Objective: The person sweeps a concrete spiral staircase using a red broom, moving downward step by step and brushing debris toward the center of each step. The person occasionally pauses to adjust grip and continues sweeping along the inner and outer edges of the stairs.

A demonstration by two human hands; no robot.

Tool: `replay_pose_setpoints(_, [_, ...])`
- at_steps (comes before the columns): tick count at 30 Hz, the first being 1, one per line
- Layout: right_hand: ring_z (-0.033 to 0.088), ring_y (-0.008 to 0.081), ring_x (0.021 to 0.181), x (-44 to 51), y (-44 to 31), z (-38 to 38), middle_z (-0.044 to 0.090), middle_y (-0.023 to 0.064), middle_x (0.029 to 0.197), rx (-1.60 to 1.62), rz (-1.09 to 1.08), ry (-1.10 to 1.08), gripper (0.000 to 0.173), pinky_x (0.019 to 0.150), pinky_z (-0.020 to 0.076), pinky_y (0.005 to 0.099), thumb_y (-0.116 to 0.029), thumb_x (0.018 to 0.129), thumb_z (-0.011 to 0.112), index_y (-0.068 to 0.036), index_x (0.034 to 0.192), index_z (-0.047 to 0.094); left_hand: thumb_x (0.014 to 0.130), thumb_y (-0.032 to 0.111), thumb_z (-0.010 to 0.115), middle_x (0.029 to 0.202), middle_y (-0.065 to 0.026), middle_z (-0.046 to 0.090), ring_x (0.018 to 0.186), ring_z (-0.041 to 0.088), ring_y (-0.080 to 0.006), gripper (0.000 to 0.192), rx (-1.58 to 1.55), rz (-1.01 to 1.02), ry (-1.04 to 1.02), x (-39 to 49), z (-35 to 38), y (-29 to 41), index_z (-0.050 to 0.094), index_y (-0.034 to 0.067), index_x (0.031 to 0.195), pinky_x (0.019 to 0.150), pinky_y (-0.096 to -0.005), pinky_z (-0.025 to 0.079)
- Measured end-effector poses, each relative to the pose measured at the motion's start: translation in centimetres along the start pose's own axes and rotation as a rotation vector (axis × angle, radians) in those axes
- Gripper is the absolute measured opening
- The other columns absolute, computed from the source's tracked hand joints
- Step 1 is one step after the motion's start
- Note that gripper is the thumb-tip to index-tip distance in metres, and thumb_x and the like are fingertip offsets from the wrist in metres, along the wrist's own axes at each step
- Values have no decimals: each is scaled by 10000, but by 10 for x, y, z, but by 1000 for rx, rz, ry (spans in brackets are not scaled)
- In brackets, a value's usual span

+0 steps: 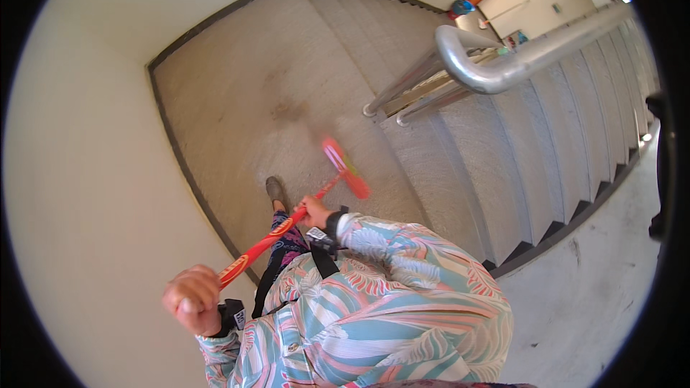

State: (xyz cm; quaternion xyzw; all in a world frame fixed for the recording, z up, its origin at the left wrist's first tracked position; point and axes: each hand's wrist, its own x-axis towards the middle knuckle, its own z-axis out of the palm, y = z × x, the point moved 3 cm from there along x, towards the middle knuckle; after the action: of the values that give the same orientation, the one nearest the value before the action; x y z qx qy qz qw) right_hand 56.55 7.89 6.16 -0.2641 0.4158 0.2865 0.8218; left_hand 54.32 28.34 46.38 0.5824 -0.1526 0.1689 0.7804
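My left hand is closed around the top end of a red broom handle. Farther down the same handle, my right hand grips it in front of my body. The broom head, red with a paler stripe and a bit of green, is blurred. It lies over the concrete landing, near the edge of the descending steps. Beyond the bristles, dark dusty patches mark the landing. One of my shoes stands on the floor left of the broom head.
Concrete stairs run along the right, and another flight leaves the landing's far side. A metal handrail bends between them. Pale walls with a dark skirting border the landing. A blue bucket appears far off at upper right.
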Motion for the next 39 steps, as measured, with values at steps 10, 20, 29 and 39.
replay_pose_setpoints(10, [617, 190, 665, -89, -122, -19, 609, 92, 861, -210, -279, 313, 305, 547, 521, 312, -338, 867, 470, -84, 1033, 500, 822, 69, 477, 532, -87, 476, 468, 449, -179, 281, -242, -250, -622, 122, 21, -129, 393, -9, 565, 471, -310, 391])
replay_pose_setpoints(20, [603, 175, 559, -189, -89, -53, 617, 82, 705, -372, -446, 641, 256, 454, 490, 306, -270, 847, 481, -28, 863, 561, 866, 84, 450, 477, -45, 368, 439, 356, -133, 333, -303, -465, -679, 179, 26, -183, 303, 49, 569, 431, -286, 305])
replay_pose_setpoints(29, [617, 198, 571, -232, 3, -125, 626, 103, 783, -210, -439, 803, 221, 462, 505, 326, -229, 822, 477, -31, 886, 553, 865, 81, 458, 484, -40, 395, 453, 390, -124, 320, -379, -380, -748, 167, 61, -180, 332, 47, 572, 443, -268, 324])
replay_pose_setpoints(39, [635, 218, 607, -204, 22, -147, 632, 110, 813, -271, -543, 766, 218, 471, 517, 338, -206, 825, 466, -31, 927, 547, 881, 109, 450, 489, -42, 392, 452, 386, -128, 312, -389, -302, -771, 139, 109, -168, 326, 59, 599, 450, -272, 331])
